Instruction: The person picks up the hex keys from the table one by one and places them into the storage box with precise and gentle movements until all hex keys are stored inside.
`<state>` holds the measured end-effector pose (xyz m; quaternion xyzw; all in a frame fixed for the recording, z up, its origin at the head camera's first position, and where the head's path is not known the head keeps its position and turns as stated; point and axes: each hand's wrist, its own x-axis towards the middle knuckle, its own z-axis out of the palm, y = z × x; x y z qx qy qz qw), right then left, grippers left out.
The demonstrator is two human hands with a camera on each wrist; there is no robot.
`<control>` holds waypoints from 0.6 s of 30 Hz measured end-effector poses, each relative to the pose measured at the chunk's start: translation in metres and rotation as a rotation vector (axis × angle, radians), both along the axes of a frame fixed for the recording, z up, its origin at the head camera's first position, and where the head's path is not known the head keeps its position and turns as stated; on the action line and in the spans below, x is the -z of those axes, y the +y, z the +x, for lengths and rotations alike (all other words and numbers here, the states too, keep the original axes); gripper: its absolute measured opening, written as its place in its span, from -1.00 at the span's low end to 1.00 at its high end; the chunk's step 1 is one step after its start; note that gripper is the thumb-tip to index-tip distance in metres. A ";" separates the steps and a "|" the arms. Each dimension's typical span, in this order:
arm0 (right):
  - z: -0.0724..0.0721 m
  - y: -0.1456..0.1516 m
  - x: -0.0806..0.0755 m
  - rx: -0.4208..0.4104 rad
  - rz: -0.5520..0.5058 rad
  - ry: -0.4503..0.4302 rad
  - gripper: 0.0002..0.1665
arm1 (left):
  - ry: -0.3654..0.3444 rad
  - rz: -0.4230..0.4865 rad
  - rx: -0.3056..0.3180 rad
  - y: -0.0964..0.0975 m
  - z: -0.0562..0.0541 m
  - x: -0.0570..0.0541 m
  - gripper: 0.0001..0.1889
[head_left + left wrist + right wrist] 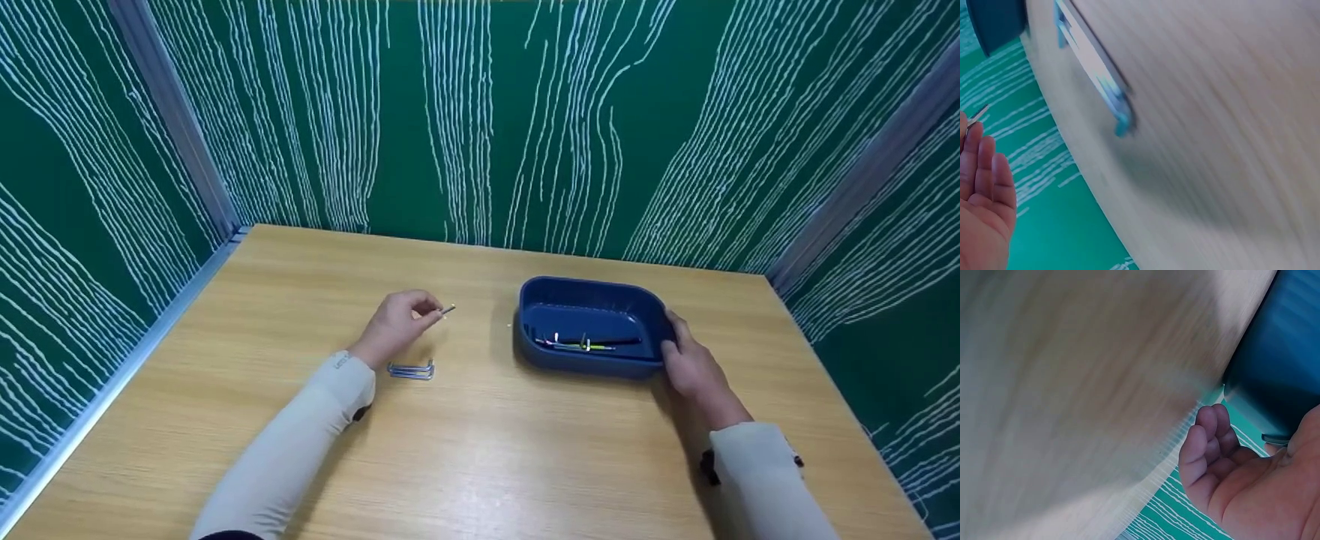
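My left hand (pixel 401 322) pinches a short, thin metal piece (pixel 448 309) between thumb and fingertips, above the table. Its tip also shows in the left wrist view, but its exact kind is unclear. Just below that hand, several bent silver rods (pixel 411 371), resembling hex keys, lie side by side on the wood. On the right, my right hand (pixel 694 367) holds the right end of a dark blue bin (pixel 592 367), thumb and fingers at its wall. Inside the bin are a black stick-like item (pixel 619 341), a yellow-green one (pixel 600 348) and other small slim pieces.
The wooden table (pixel 480 465) reaches back to a green wall (pixel 405 112) with white wavy lines. Similar green panels stand at the left and right. A tiny pale speck (pixel 509 325) lies left of the bin.
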<state>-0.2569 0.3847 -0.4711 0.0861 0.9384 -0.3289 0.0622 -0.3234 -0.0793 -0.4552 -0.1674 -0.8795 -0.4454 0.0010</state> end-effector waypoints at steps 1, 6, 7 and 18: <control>0.000 0.000 0.000 -0.001 0.001 0.000 -0.31 | 0.011 -0.011 0.003 0.002 0.001 0.000 -0.88; 0.001 0.000 0.002 -0.002 0.002 0.008 -0.30 | 0.046 -0.037 0.031 0.014 0.005 0.002 -0.87; 0.001 -0.001 0.002 -0.003 0.004 0.012 -0.30 | 0.052 -0.034 0.039 0.016 0.006 0.003 -0.85; 0.002 -0.001 0.002 -0.012 -0.017 0.024 -0.29 | 0.118 -0.037 0.079 0.036 0.011 -0.003 -0.92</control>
